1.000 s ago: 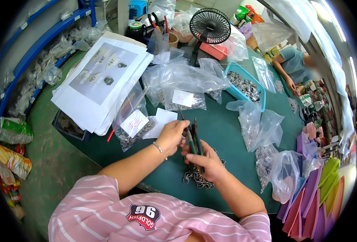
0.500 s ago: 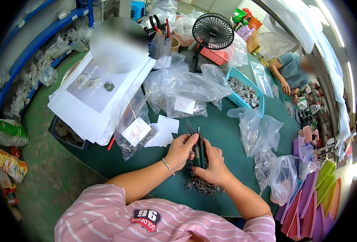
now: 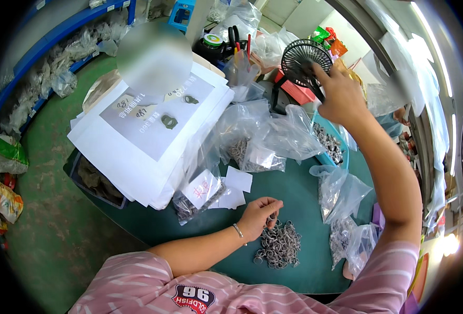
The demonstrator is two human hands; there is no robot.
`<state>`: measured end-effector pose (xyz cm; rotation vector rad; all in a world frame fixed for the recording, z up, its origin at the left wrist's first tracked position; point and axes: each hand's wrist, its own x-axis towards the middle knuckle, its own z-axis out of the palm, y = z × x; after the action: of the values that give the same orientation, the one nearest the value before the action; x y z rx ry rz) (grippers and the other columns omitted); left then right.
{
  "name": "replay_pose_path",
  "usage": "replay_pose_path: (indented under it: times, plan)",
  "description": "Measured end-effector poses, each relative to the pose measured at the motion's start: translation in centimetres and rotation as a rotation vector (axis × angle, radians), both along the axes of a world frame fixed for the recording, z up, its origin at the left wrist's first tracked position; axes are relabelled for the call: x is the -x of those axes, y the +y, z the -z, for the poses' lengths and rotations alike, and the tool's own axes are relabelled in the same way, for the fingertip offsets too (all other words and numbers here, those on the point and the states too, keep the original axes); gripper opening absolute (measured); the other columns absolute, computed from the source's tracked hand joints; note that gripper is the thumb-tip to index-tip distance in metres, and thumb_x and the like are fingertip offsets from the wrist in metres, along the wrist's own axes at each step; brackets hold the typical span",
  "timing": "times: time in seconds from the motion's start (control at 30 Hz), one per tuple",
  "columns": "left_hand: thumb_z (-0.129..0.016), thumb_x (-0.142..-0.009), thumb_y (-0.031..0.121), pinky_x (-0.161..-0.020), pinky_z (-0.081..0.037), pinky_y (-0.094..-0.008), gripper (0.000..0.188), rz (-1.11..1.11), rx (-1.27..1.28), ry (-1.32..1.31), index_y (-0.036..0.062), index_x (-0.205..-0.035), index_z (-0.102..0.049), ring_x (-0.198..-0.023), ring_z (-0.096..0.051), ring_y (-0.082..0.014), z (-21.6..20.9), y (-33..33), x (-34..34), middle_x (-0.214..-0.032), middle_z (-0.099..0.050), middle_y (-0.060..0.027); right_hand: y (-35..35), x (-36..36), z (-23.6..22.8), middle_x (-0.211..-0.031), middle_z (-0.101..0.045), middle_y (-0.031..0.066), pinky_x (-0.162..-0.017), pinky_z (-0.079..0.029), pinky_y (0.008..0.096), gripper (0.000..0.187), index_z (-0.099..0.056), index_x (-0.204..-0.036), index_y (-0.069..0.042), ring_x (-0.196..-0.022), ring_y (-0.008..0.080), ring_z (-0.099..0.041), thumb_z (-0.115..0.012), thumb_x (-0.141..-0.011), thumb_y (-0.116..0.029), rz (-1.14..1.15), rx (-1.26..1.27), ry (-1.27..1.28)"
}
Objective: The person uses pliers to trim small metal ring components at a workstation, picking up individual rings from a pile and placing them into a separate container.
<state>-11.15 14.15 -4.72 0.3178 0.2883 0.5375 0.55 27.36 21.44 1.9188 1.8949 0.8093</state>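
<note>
My left hand (image 3: pixel 260 217) is closed in a pinch on a small metal ring (image 3: pixel 271 219), mostly hidden by the fingers. Just right of and below it lies a loose heap of small grey metal rings (image 3: pixel 279 246) on the green table (image 3: pixel 315 261). My right hand (image 3: pixel 341 94) is raised at the far right side, its fingers stretched out over the black round fan (image 3: pixel 300 58). The fingers overlap the fan's cage; whether they press on it is hard to tell. No pliers show in either hand.
Paper sheets (image 3: pixel 137 131) cover the table's left side. Clear bags of metal parts (image 3: pixel 263 157) lie beyond the hands, and more bags (image 3: pixel 341 196) at the right. A blue basket (image 3: pixel 345 154) of metal parts stands under my right forearm. Another person (image 3: pixel 391 123) is partly visible behind.
My right hand has left the rings and reached up to the fan; the pliers once between my hands are out of sight. My left hand now pinches a ring. The view has shifted.
</note>
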Motion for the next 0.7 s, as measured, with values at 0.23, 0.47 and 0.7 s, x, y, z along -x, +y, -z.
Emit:
replay_pose_path:
  times: [0.23,0.47,0.7]
  plan:
    - [-0.060,-0.087,0.017,-0.045,-0.036,-0.0240,0.013,0.041,0.216,-0.118,0.0042,-0.091,-0.058,-0.051,-0.049,-0.0103,0.8,-0.2,0.0,-0.070,-0.053,-0.0022,14.3,1.3,5.4,-0.114,-0.056,0.0030,-0.089,-0.036,0.0390,0.044,-0.053,-0.121,-0.018,-0.111,0.0202,-0.050,-0.063,-0.078,-0.026,-0.044,0.115,-0.434]
    - [-0.056,-0.089,0.018,-0.048,-0.036,-0.0247,0.014,0.134,0.335,-0.246,0.0041,-0.090,-0.057,-0.053,-0.049,-0.0112,0.3,-0.4,0.3,-0.073,-0.054,-0.0025,21.4,0.3,11.6,-0.110,-0.056,-0.0011,-0.100,-0.026,0.0397,0.036,-0.062,-0.111,-0.017,-0.113,0.0179,-0.046,-0.060,-0.076,-0.028,-0.172,0.256,-0.688]
    - [-0.043,-0.095,0.032,-0.064,-0.045,-0.0277,0.029,0.165,0.384,-0.271,0.0066,-0.098,-0.056,-0.079,-0.055,-0.0147,0.1,0.0,0.9,-0.086,-0.059,-0.0046,21.9,0.1,9.3,-0.111,-0.062,0.0127,-0.106,-0.017,0.0563,0.039,-0.068,-0.100,-0.013,-0.122,0.0297,-0.043,-0.062,-0.075,-0.042,-0.323,0.126,-0.295]
